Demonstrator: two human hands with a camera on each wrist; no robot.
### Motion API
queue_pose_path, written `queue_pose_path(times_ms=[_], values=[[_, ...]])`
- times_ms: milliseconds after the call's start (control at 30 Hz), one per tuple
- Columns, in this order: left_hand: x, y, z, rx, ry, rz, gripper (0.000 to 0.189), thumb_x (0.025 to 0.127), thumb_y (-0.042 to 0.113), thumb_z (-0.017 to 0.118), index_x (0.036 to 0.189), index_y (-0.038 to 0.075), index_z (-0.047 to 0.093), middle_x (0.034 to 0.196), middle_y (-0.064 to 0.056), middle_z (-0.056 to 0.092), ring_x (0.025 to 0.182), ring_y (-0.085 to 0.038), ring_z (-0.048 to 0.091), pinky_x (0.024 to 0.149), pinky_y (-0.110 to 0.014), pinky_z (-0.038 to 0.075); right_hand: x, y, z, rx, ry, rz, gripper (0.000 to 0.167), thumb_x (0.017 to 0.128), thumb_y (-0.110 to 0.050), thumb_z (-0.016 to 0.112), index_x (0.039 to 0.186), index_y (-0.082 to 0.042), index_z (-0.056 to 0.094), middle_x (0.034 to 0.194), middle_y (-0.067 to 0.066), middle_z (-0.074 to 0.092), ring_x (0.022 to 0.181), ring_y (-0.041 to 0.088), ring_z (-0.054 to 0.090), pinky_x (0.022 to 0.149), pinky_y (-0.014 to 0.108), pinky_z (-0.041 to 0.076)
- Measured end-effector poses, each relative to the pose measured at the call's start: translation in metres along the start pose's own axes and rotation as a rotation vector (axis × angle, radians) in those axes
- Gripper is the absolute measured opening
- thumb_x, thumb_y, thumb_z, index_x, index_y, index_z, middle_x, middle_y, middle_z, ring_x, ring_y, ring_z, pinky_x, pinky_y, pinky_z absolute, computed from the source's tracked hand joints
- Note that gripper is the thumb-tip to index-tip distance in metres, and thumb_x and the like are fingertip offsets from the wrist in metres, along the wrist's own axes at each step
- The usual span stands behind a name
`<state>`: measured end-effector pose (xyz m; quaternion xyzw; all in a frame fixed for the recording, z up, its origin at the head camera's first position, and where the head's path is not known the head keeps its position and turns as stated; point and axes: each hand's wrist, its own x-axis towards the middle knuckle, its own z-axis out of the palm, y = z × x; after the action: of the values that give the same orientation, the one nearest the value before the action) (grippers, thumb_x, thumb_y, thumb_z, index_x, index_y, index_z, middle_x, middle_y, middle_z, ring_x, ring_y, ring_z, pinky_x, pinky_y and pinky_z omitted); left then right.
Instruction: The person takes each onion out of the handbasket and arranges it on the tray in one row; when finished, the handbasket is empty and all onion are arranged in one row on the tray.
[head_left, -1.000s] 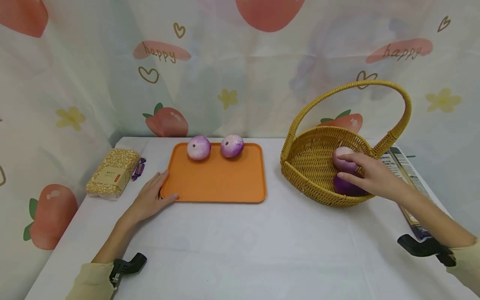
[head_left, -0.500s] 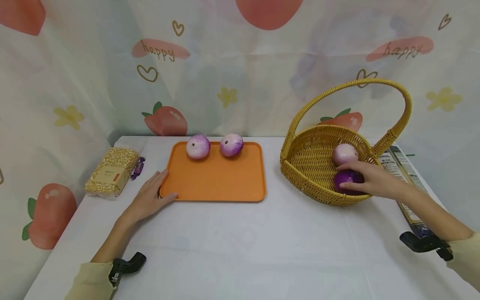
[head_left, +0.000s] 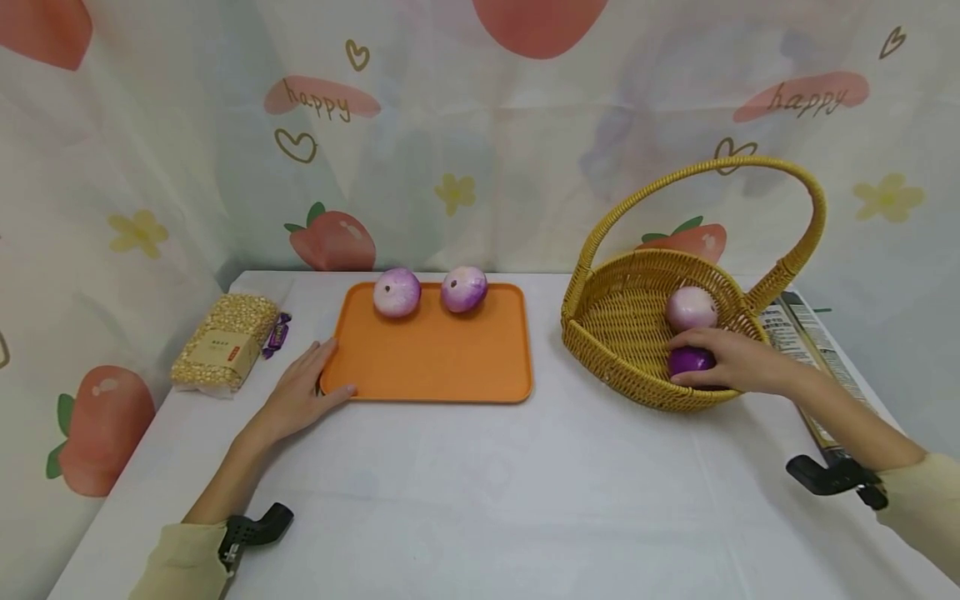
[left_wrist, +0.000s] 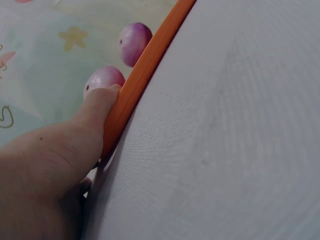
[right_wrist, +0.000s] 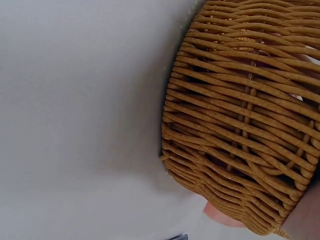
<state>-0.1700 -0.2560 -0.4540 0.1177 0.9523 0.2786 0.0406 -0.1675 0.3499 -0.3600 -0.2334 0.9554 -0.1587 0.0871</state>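
Observation:
A yellow wicker basket (head_left: 622, 379) with a tall arched handle stands on the right in the head view. Two onions lie inside it: a pale one (head_left: 691, 308) behind and a dark purple one (head_left: 688, 361) in front. My right hand (head_left: 738, 361) reaches over the basket's rim and grips the purple onion, fingers across its top and thumb in front. Only woven basket wall (right_wrist: 240, 115) fills the right wrist view. My left hand (head_left: 297, 396) rests against the left front corner of an orange tray (head_left: 435, 362), fingers extended, thumb on its rim.
Two peeled purple-white onions, the left one (head_left: 397, 293) and the right one (head_left: 464, 290), sit along the tray's back edge. A bag of yellow grains (head_left: 225, 342) and a purple-wrapped candy (head_left: 277, 335) lie left. Printed packaging (head_left: 817, 350) lies beyond the basket.
My right hand has lowered and moved slightly, from hovering over both basket onions to gripping the front purple one. The pale onion is uncovered now. My left hand has stayed at the tray.

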Motion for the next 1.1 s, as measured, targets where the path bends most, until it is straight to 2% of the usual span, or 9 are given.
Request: queue_pose_path(times_ms=[233,700,1100], values=[[0.0015,-0.0002,0.0000,0.001,0.007,0.008,0.092,0.089,0.053,0.062,0.156,0.008,0.018,0.161,-0.018,0.022,0.149,-0.041,0.014,0.118,-0.063,0.015,0.0043,0.0013,0.0009,-0.011,-0.037,0.005,0.047,0.085,-0.033,0.074,0.122,-0.005,0.064,0.119,0.018,0.065,0.105,0.034,0.062,0.085,0.053,0.055],[0.0007,-0.0008,0.0008,-0.002,0.003,0.002,0.092,0.089,0.054,0.062,0.156,0.008,0.018,0.161,-0.018,0.021,0.149,-0.041,0.014,0.118,-0.064,0.014,0.0064,0.0013,0.0022,-0.053,-0.040,0.012,0.048,0.085,-0.036,0.073,0.122,-0.006,0.065,0.117,0.015,0.066,0.102,0.030,0.064,0.083,0.050,0.057],[0.0006,0.0002,0.0005,-0.010,-0.006,-0.016,0.092,0.089,0.056,0.060,0.156,0.010,0.017,0.162,-0.017,0.020,0.150,-0.040,0.012,0.118,-0.064,0.013,0.0058,0.0020,0.0056,-0.028,0.015,-0.041,0.040,0.085,-0.027,0.075,0.118,-0.006,0.066,0.114,0.013,0.067,0.098,0.026,0.065,0.081,0.046,0.057]])
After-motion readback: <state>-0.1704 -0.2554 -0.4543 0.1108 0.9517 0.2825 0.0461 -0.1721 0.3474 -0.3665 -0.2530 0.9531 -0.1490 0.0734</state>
